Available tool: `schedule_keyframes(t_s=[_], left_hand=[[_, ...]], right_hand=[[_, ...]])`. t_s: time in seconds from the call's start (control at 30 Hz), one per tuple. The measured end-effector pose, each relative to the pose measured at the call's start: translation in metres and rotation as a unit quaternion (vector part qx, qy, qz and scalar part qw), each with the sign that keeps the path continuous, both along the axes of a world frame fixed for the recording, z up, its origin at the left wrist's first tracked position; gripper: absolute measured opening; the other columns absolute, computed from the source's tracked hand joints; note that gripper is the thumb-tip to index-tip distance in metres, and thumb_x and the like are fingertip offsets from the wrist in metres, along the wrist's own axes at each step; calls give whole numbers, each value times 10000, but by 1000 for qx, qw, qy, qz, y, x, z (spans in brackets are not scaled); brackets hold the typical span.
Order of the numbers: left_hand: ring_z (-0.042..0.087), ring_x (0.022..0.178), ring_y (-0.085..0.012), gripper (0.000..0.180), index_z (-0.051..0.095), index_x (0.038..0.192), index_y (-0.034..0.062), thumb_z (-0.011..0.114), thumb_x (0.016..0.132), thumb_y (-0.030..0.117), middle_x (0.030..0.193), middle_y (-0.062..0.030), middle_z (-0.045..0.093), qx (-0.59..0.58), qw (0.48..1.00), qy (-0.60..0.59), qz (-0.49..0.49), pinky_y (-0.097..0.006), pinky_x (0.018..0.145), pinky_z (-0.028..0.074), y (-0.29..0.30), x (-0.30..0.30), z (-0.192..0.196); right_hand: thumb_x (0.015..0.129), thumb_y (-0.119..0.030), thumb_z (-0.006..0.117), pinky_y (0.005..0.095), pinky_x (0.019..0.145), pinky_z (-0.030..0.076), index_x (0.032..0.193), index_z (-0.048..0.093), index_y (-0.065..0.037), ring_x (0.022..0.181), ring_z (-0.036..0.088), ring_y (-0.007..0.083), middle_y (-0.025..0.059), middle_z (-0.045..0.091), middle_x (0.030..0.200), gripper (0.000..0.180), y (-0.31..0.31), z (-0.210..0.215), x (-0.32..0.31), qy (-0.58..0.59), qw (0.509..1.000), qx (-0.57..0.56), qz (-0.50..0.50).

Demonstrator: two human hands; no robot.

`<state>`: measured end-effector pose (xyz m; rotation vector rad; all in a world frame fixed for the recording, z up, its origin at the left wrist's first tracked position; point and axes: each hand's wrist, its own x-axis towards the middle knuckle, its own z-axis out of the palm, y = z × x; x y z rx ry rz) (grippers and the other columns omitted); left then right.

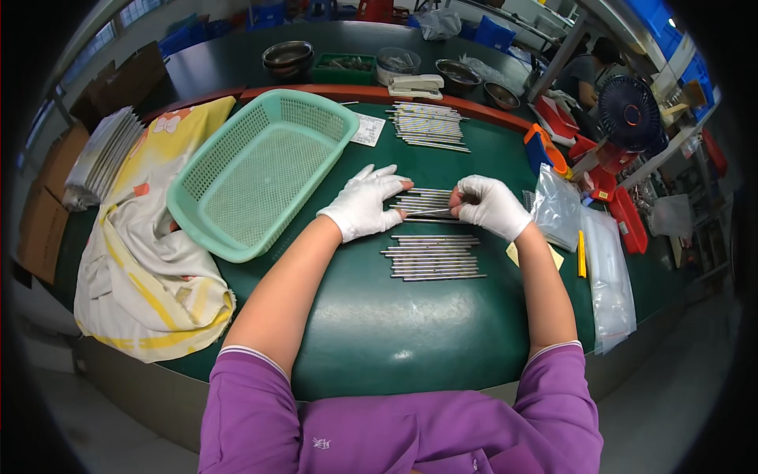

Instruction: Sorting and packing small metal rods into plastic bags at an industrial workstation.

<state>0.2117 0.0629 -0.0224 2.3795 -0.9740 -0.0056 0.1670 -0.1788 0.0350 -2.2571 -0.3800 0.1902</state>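
Note:
Three groups of thin metal rods lie on the green table. My hands, in white gloves with bare fingertips, are over the middle rods [430, 197]. My left hand [365, 204] rests at their left ends, fingers spread, with its thumb and index fingertip apart. My right hand [491, 205] is closed, pinching one metal rod [429, 211] near its right end; the rod's left end meets my left thumb. Nearer to me lies another row of rods [436, 257], side by side. A third group of rods [430, 126] lies farther away.
A green plastic basket [272, 241] stands at left, beside a yellow and white cloth [150, 276]. Clear plastic bags [608, 276] and a yellow cutter [582, 254] lie at right. Behind are metal bowls [288, 55], a stapler [416, 85], an orange tape dispenser [546, 150] and a fan [629, 110].

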Motion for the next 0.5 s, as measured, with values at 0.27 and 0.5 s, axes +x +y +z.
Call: schedule_keyframes(t_s=[0.27, 0.5], left_hand=[[320, 1313, -276, 417, 551, 1173, 102, 627, 800, 273, 1308, -74, 485, -11, 999, -21, -46, -447, 1113, 167, 4, 0, 2], [304, 1321, -281, 518, 523, 1200, 80, 654, 770, 338, 1314, -80, 474, -2, 998, -26, -49, -442, 1114, 166, 2, -1, 7]], right_hand=[[690, -94, 675, 352, 696, 471, 749, 645, -73, 755, 573, 269, 92, 601, 755, 69, 26, -1, -28, -161, 975, -138, 63], [722, -106, 665, 350, 673, 475, 788, 632, -59, 735, 590, 273, 114, 604, 772, 88, 29, -26, -18, -164, 981, -101, 0]])
